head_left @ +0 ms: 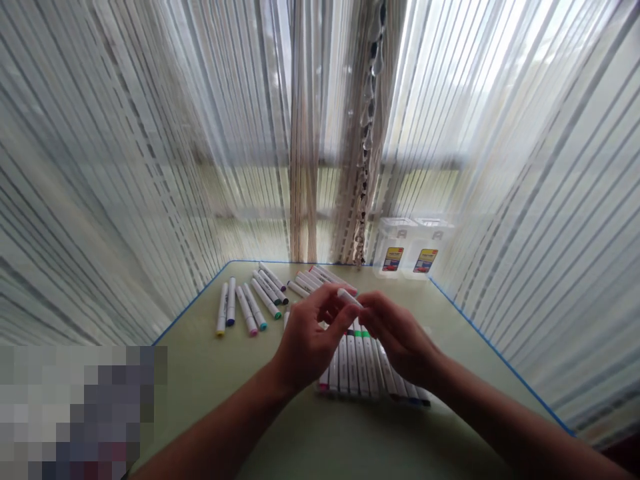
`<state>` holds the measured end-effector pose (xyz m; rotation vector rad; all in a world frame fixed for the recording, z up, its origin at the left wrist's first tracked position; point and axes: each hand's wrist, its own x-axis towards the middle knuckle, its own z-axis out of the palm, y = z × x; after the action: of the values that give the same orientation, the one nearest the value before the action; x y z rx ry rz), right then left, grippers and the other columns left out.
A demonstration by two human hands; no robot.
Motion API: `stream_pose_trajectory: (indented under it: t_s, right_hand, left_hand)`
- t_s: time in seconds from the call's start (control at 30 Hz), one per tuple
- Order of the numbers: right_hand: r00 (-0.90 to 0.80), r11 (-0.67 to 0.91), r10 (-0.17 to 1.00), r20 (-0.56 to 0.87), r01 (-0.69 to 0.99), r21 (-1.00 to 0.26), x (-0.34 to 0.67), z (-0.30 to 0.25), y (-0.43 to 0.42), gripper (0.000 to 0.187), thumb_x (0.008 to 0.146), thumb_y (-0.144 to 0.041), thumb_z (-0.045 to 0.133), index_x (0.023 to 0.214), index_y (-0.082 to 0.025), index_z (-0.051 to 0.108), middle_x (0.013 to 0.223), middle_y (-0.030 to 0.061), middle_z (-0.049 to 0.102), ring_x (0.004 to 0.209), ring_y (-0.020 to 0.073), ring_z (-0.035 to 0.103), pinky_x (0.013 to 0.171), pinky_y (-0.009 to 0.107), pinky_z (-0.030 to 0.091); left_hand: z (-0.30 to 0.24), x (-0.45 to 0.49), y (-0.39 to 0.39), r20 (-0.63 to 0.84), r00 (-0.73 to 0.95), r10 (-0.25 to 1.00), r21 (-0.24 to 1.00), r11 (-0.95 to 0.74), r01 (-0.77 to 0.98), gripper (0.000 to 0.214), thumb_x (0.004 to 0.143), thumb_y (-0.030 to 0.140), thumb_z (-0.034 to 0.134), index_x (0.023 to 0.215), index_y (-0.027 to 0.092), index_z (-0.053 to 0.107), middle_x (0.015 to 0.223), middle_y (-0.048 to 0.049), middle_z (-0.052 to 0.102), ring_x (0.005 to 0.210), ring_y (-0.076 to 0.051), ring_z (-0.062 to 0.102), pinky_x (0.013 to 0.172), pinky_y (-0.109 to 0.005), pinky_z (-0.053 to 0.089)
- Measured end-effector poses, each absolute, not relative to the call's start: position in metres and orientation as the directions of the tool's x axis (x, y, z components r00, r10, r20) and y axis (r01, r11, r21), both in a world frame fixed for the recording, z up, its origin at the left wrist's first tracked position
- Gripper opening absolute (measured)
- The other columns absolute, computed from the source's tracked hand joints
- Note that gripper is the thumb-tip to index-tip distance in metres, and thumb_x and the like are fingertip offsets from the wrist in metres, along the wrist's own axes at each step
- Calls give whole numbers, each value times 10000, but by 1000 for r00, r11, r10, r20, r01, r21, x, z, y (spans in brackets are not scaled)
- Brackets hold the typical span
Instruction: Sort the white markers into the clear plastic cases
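A white marker (349, 297) is held slantwise in front of me, above the table. My left hand (313, 337) pinches it between thumb and fingers. Closed fingers of my right hand (397, 330) grip its right end, and that end is hidden behind them. Just below both hands lies a row of white markers (357, 370), side by side in what looks like a clear tray. Some show green, red or dark bands, and my hands cover part of the row.
Loose white markers (246, 310) with coloured ends lie at the left, and more markers (305, 283) lie behind my left hand. Two clear plastic containers (407, 247) with labels stand at the back right. String curtains (250, 133) hang around the blue-edged green table (200, 373).
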<state>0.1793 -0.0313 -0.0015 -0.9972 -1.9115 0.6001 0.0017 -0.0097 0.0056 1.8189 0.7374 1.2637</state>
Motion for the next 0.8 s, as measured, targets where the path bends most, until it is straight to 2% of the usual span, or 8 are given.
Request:
stream_pose_trajectory:
  t_s: [0.13, 0.23, 0.37, 0.47, 0.6, 0.8]
  right_hand:
    - [-306, 581, 814, 494, 435, -688, 182, -2, -30, 180, 972, -341, 447, 982, -198, 556, 817, 10, 585, 721, 145, 529, 655, 271, 415]
    - [-307, 596, 803, 512, 429, -678, 185, -5, -26, 189, 966, -343, 459, 950, -193, 572, 809, 14, 582, 720, 149, 529, 660, 274, 417]
    - [-298, 598, 801, 519, 417, -685, 186, -9, -21, 207, 954, -343, 482, 900, -187, 607, 778, 18, 569, 705, 151, 517, 638, 276, 412]
    - [-211, 535, 845, 492, 325, -780, 185, -7, -21, 195, 921, -354, 547, 889, -182, 634, 684, -4, 539, 609, 129, 488, 549, 254, 392]
    - [-38, 408, 913, 407, 134, -903, 184, -1, -24, 173, 840, -328, 673, 920, -175, 667, 577, -36, 515, 488, 94, 442, 451, 225, 346]
    - [28, 300, 953, 300, -196, -934, 184, 6, -24, 169, 827, -287, 678, 941, -162, 685, 678, 29, 650, 512, 110, 526, 436, 222, 381]
  left_hand:
    - [6, 3, -19, 588, 220, 778, 774, -621, 123, 153, 891, 282, 578, 980, 180, 649, 889, -34, 681, 749, -134, 609, 707, -242, 483]
    - [8, 1, -24, 662, 196, 724, 701, -690, 182, 139, 875, 251, 596, 964, 171, 666, 871, -34, 695, 745, -134, 619, 700, -235, 483]
    - [11, 0, -26, 695, 144, 705, 686, -709, 161, 111, 859, 232, 611, 937, 176, 665, 843, -24, 689, 735, -126, 623, 692, -226, 486]
    - [10, 1, -20, 607, 69, 792, 793, -609, 14, 95, 872, 253, 593, 931, 183, 619, 793, -7, 657, 682, -111, 608, 639, -215, 490]
    - [7, 2, -6, 441, 37, 897, 875, -420, -240, 101, 884, 273, 562, 889, 173, 549, 678, 23, 597, 499, -72, 490, 460, -183, 416]
    - [5, 4, -4, 336, 97, 937, 894, -285, -346, 151, 866, 280, 563, 889, 132, 582, 693, -9, 610, 509, -82, 498, 462, -201, 432]
